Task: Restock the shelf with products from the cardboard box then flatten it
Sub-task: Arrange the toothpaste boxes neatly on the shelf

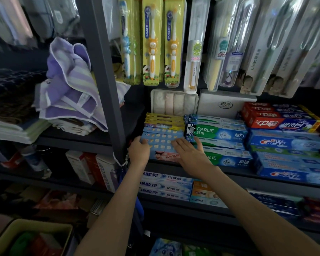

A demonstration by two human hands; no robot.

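Note:
A stack of light-blue children's toothpaste boxes (162, 140) with tooth pictures lies at the left end of the dark shelf (229, 175). My left hand (139, 151) holds the left end of the front box, fingers curled over its edge. My right hand (189, 151) lies flat on the front box's right part, fingers straight, reaching toward the green and blue Darlie boxes (218, 134) beside it. No cardboard box shows clearly in this view.
Crest boxes (284, 145) and red toothpaste boxes (277, 117) fill the shelf's right side. Packaged toothbrushes (151, 39) hang above. A grey upright post (102, 71) stands left, with a purple striped towel (68, 80) beyond it. More toothpaste (164, 187) lies one shelf below.

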